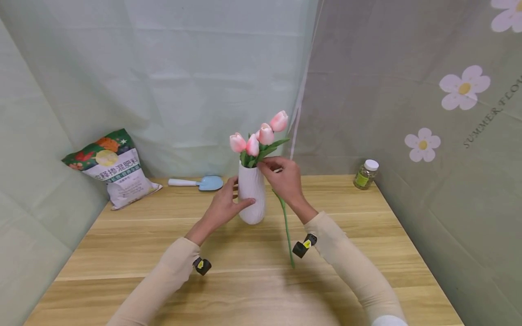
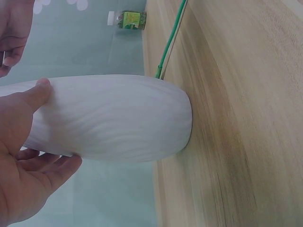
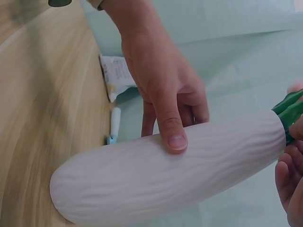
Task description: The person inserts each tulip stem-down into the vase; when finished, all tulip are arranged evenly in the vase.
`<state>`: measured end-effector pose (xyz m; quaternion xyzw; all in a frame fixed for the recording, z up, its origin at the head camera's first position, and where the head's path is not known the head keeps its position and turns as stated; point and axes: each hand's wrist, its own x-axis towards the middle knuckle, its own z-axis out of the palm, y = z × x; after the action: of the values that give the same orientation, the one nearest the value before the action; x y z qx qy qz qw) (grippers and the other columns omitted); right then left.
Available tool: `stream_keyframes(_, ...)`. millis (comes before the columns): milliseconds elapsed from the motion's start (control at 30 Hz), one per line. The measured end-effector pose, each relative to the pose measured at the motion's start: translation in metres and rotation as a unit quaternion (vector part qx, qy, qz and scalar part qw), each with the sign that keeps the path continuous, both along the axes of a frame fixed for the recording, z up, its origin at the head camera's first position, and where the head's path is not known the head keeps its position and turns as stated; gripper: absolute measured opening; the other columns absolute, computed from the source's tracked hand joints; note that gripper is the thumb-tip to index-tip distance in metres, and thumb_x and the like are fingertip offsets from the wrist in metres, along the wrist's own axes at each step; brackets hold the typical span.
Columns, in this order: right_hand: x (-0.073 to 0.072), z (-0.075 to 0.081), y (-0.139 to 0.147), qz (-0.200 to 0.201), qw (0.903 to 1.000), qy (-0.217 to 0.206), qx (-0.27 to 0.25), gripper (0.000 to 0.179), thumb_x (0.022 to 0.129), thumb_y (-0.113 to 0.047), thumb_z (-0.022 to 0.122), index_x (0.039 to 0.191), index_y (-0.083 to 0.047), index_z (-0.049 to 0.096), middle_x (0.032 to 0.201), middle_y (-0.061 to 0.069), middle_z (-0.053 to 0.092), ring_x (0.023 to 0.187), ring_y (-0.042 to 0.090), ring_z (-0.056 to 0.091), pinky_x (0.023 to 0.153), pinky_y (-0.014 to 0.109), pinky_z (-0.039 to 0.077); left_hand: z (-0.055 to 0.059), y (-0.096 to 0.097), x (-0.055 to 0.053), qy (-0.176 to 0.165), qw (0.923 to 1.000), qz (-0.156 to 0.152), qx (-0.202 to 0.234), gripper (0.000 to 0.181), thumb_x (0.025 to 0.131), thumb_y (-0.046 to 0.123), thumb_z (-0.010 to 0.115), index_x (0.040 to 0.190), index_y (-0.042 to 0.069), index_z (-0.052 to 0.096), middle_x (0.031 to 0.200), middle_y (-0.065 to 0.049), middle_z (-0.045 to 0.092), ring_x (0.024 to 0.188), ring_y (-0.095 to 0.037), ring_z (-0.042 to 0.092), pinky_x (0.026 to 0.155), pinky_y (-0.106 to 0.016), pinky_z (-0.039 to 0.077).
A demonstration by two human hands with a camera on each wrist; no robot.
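Note:
A white ribbed vase (image 1: 251,190) stands on the wooden table, with several pink tulips (image 1: 253,145) and their green leaves rising from its mouth. My left hand (image 1: 222,208) grips the vase from the left, its thumb (image 3: 176,142) across the front and the fingers round the far side. At the rim, my right hand (image 1: 287,181) pinches a tulip's green stem (image 3: 291,116); its fingertips are partly hidden. Another green stem (image 1: 288,235) lies on the table to the right of the vase, its upper end hidden behind my right hand.
At the back left leans a fertilizer bag (image 1: 122,174). Between it and the vase lies a small blue trowel (image 1: 210,183) with a white handle. A clear jar (image 1: 365,174) with a white lid stands at the back right. Fabric curtains (image 1: 224,81) border the table.

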<state>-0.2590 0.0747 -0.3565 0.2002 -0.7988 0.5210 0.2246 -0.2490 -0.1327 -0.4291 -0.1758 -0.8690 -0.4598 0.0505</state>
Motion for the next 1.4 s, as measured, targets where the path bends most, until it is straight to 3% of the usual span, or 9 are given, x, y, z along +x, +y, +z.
stream_keyframes(233, -0.002, 0.002, -0.002, -0.010, 0.9995, 0.015, -0.024, 0.019, 0.093, -0.025, 0.077, 0.099, -0.008, 0.081, 0.088, 0.004, 0.077, 0.076, 0.016, 0.067, 0.064, 0.029, 0.057, 0.000, 0.001, 0.000, -0.001, 1.0000, 0.001, -0.001, 0.087, 0.090, 0.045, 0.079, 0.153, 0.004, 0.035, 0.148, -0.015, 0.050, 0.136, -0.032, 0.051, 0.105, -0.047, 0.054)
stream_keyframes(400, -0.004, 0.001, -0.004, -0.016, 0.9997, 0.012, -0.013, 0.017, 0.093, -0.022, 0.076, 0.099, -0.006, 0.082, 0.088, 0.006, 0.077, 0.074, 0.017, 0.068, 0.062, 0.028, 0.057, 0.000, 0.001, 0.001, -0.002, 1.0000, -0.001, 0.003, 0.087, 0.089, 0.045, 0.079, 0.152, 0.004, 0.036, 0.148, -0.015, 0.049, 0.135, -0.033, 0.051, 0.105, -0.050, 0.053)
stream_keyframes(667, -0.002, 0.000, -0.003, -0.006, 1.0000, -0.003, -0.001, 0.020, 0.094, -0.026, 0.075, 0.104, -0.009, 0.082, 0.093, 0.004, 0.076, 0.077, 0.017, 0.067, 0.063, 0.031, 0.058, -0.002, 0.000, 0.000, 0.003, 1.0000, -0.004, 0.008, 0.087, 0.089, 0.046, 0.079, 0.152, 0.004, 0.036, 0.147, -0.014, 0.050, 0.135, -0.033, 0.051, 0.104, -0.050, 0.054)
stream_keyframes(867, -0.003, -0.003, 0.000, 0.004, 0.9997, 0.002, -0.026, 0.018, 0.093, -0.023, 0.076, 0.102, -0.009, 0.081, 0.094, 0.006, 0.076, 0.078, 0.019, 0.067, 0.066, 0.030, 0.059, -0.002, 0.001, 0.000, 0.006, 1.0000, -0.002, 0.002, 0.086, 0.089, 0.046, 0.079, 0.152, 0.004, 0.037, 0.147, -0.014, 0.050, 0.134, -0.033, 0.052, 0.104, -0.048, 0.055)
stream_keyframes(1167, -0.011, 0.004, 0.003, -0.045, 0.9950, 0.005, -0.089, 0.021, 0.092, -0.024, 0.077, 0.101, -0.006, 0.079, 0.090, 0.010, 0.075, 0.076, 0.023, 0.066, 0.064, 0.025, 0.053, -0.001, 0.001, 0.001, -0.003, 1.0000, 0.000, 0.000, 0.086, 0.090, 0.046, 0.078, 0.152, 0.004, 0.036, 0.147, -0.014, 0.049, 0.135, -0.033, 0.051, 0.104, -0.048, 0.054)
stream_keyframes(1400, -0.015, 0.009, 0.002, -0.051, 0.9961, 0.010, -0.072, 0.021, 0.092, -0.026, 0.078, 0.095, -0.005, 0.079, 0.086, 0.008, 0.075, 0.076, 0.022, 0.068, 0.066, 0.028, 0.056, -0.001, 0.001, 0.000, -0.004, 1.0000, -0.003, 0.003, 0.087, 0.090, 0.045, 0.078, 0.153, 0.003, 0.035, 0.148, -0.015, 0.049, 0.135, -0.034, 0.051, 0.105, -0.050, 0.053)
